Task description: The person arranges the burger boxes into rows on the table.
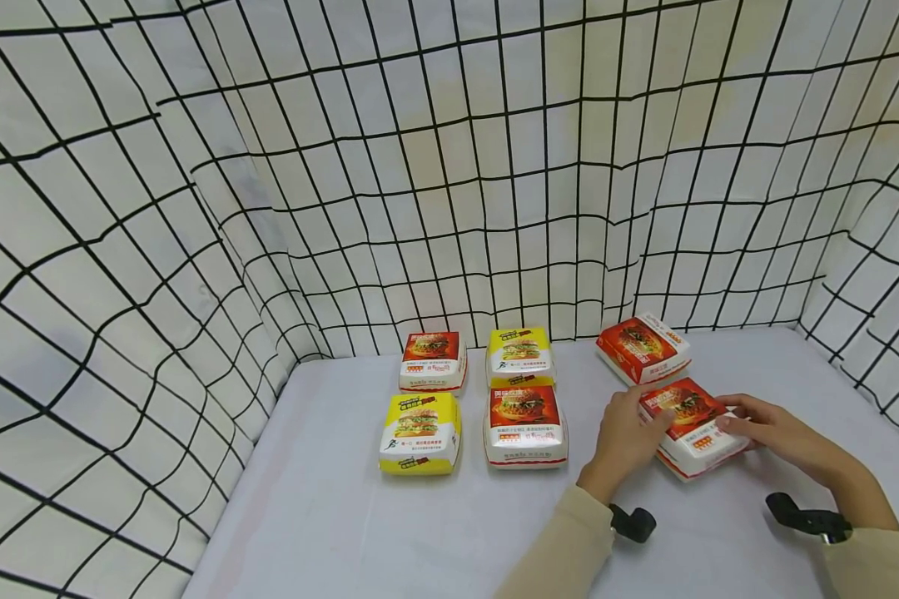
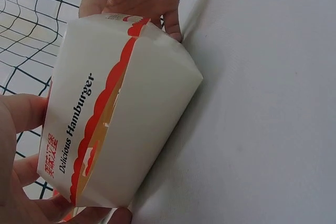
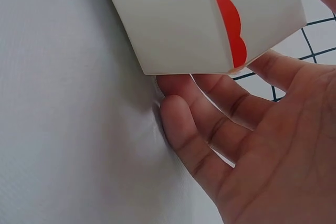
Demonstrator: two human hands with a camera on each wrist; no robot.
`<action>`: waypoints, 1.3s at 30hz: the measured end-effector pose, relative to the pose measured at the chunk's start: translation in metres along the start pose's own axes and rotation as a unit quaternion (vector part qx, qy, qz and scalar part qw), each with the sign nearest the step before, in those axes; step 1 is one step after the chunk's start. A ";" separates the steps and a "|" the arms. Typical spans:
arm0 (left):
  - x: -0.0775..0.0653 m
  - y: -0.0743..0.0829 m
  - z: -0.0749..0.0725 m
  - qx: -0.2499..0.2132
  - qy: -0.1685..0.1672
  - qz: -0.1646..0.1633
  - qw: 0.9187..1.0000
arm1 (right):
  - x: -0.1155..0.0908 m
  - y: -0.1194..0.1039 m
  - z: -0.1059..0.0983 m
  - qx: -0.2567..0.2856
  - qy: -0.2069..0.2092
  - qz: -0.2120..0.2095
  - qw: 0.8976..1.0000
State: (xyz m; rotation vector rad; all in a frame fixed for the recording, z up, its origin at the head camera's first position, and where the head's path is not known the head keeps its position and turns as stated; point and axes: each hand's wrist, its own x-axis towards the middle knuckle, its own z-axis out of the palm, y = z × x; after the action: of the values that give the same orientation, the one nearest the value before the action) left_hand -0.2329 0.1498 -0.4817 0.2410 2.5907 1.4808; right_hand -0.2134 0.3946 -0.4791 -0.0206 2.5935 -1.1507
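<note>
White desk [image 1: 330, 532], black-gridded backdrop [image 1: 479, 179]: I have the red-topped burger box [image 1: 693, 409] between left hand [image 1: 626, 433] and right hand [image 1: 782, 433], fingers of both clamped on opposite sides, neither nearer; just beyond the left fingers sits another red box [image 1: 642, 343].

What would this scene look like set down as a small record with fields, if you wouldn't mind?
Surface: white tabletop
Backdrop: white with black grid lines
Box count: six burger boxes
Left column: red-and-white back box, yellow-and-white front box
Middle column: yellow-and-white back box, red-and-white front box
Right column: angled red-and-white box behind, held red-and-white box in front
Left grip: person's bare hand, holding the held box's left side
Right grip: person's bare hand, holding its right side
</note>
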 end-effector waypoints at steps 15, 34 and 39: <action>0.000 0.003 -0.005 0.011 0.016 0.001 1.000 | 0.002 -0.005 -0.001 0.003 -0.011 -0.010 1.000; -0.022 0.003 -0.014 0.112 0.009 0.047 0.993 | 0.000 0.009 -0.001 0.023 0.007 -0.039 0.999; -0.033 -0.003 -0.018 0.161 -0.005 0.079 0.984 | -0.002 0.006 -0.001 0.027 0.021 -0.048 0.998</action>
State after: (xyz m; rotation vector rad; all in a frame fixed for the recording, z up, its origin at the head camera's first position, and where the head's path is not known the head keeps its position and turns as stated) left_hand -0.2045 0.1263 -0.4738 0.4997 2.8510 1.0880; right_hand -0.2116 0.4000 -0.4823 -0.1121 2.6221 -1.2683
